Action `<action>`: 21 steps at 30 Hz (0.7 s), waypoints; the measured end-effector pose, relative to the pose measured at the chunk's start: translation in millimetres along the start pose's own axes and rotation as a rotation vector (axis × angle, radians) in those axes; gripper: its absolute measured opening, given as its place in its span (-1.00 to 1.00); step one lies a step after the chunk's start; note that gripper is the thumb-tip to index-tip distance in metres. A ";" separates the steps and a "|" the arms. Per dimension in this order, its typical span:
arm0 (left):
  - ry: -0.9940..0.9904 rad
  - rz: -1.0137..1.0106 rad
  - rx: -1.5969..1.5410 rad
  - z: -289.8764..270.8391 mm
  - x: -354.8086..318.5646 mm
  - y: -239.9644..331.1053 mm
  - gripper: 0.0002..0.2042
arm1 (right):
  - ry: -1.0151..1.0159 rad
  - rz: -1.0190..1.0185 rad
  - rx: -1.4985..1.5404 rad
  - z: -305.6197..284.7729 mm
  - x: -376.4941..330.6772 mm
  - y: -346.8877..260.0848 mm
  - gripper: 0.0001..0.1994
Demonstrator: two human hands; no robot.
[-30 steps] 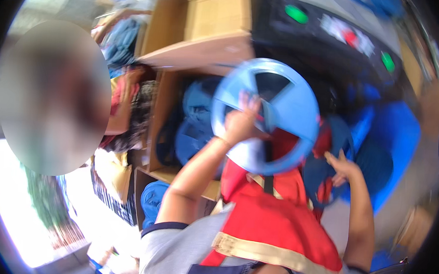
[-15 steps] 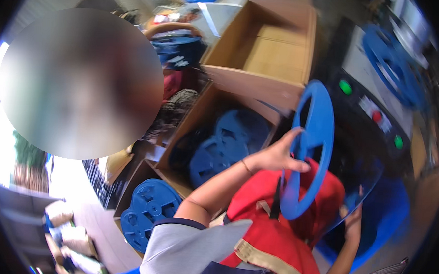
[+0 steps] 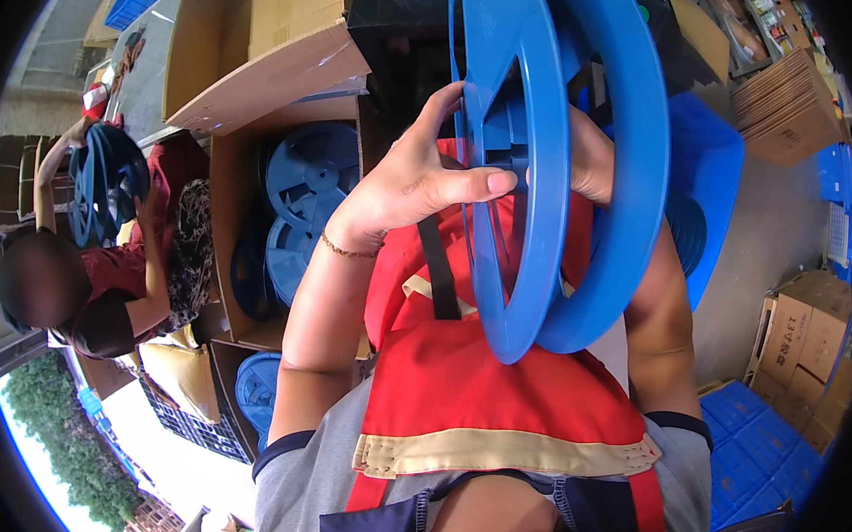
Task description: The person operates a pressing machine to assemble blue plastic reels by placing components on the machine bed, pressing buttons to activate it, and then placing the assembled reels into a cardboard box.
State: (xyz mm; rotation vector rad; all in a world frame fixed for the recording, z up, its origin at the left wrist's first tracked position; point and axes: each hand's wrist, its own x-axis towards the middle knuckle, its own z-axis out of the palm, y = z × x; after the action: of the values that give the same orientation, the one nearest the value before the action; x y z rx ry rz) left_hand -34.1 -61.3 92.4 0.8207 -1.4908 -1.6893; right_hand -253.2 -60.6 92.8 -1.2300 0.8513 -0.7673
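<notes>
Upright in front of my chest are two large blue plastic reel flanges, side by side. My left hand grips the left reel flange near its spoked hub, thumb on the inner side. My right hand is around the middle of the right reel flange, its fingers partly hidden behind the plastic. The flanges lean close together at their lower rims; whether their hubs are joined, I cannot tell. A red apron lies behind them.
At left, a cardboard box holds more blue reel flanges. Beyond it a co-worker handles blue reels. A blue bin with round blue parts stands right of my arm. Stacked cartons are farther right.
My left hand has brought its flange up in front of me. My right hand has come up from the blue bin with a second flange beside it. The view has turned.
</notes>
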 end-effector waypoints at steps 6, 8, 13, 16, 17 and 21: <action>-0.062 -0.089 -0.059 3.3 5.4 7.0 0.07 | 0.025 -0.041 0.007 1.3 -10.2 -7.9 0.08; -0.065 -0.072 -0.048 3.6 6.3 1.3 0.07 | 0.036 -0.043 0.027 0.1 -11.0 -8.2 0.09; -0.077 -0.045 -0.097 6.4 8.1 1.6 0.07 | 0.022 -0.089 -0.019 -1.6 -14.5 -10.2 0.10; -0.070 -0.044 -0.110 7.0 4.5 7.9 0.07 | 0.010 -0.180 0.064 1.9 -12.4 2.0 0.10; -0.069 -0.049 -0.105 6.8 3.4 9.3 0.06 | 0.012 -0.176 0.069 3.8 -13.4 0.4 0.10; -0.068 -0.107 -0.103 4.4 -0.6 5.6 0.06 | 0.023 -0.150 0.026 7.0 -14.4 -3.9 0.12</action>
State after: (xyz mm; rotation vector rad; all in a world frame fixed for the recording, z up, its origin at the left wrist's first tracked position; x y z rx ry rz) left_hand -36.9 -58.8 98.4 0.8078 -1.4135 -1.8741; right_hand -254.3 -45.5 99.4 -1.2746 0.7717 -0.9123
